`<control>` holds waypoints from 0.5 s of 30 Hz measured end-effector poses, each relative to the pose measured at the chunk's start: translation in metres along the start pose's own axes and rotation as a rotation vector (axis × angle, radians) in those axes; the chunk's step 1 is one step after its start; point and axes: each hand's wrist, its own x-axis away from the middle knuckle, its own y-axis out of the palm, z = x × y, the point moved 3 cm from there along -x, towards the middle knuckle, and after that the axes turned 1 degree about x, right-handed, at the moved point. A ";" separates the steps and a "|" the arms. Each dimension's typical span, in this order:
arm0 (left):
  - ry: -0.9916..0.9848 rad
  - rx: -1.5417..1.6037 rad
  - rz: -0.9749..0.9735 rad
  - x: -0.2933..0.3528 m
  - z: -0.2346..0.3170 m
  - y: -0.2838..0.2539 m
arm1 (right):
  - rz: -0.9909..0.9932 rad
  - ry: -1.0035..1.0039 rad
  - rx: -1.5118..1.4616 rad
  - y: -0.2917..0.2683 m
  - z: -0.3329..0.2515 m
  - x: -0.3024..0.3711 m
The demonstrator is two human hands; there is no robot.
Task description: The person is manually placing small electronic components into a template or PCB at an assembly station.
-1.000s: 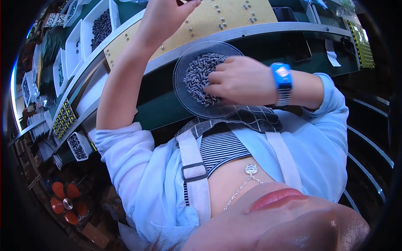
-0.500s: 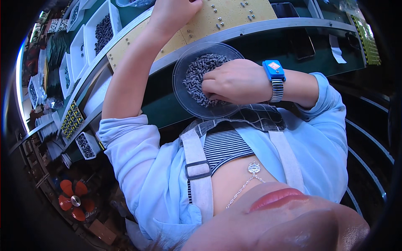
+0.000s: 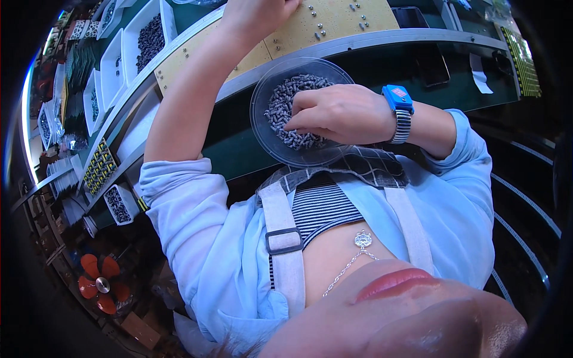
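My right hand (image 3: pixel 343 113) reaches into a round clear plastic tub (image 3: pixel 261 134) heaped with small grey ribbed cylindrical pieces (image 3: pixel 289 98). Its fingers are curled together against the pile, and whatever lies between them is hidden. A blue wrist strap (image 3: pixel 398 98) with a metal band circles that wrist. My left hand (image 3: pixel 259 15) is over a yellowish perforated board (image 3: pixel 334 27), cut off by the top edge so that its fingertips do not show. Small shiny metal studs (image 3: pixel 313 15) and a few grey pieces are scattered over the board.
A metal rail (image 3: pixel 388 40) runs along the board's near side. Dark phones (image 3: pixel 433 65) and a white paper strip (image 3: pixel 479 74) lie at the right. White bins (image 3: pixel 167 21) with dark parts line the left. An orange-bladed fan (image 3: pixel 102 285) stands lower left.
My right hand has risen slightly in the tub, its fingers showing more above the grey pieces. My left hand has shifted a little up and right, further out of the picture.
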 end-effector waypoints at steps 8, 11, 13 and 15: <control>0.127 0.362 0.154 0.015 0.016 -0.033 | 0.312 -0.047 -0.097 -0.019 0.009 0.002; 0.034 0.264 0.019 0.040 0.038 -0.043 | 0.527 -0.029 -0.047 -0.043 0.046 0.015; 0.091 0.336 -0.209 0.068 0.066 -0.037 | 0.641 0.003 0.057 -0.058 0.050 0.016; 0.117 0.284 -0.391 0.096 0.105 -0.031 | 0.677 0.482 -0.037 -0.071 0.052 0.000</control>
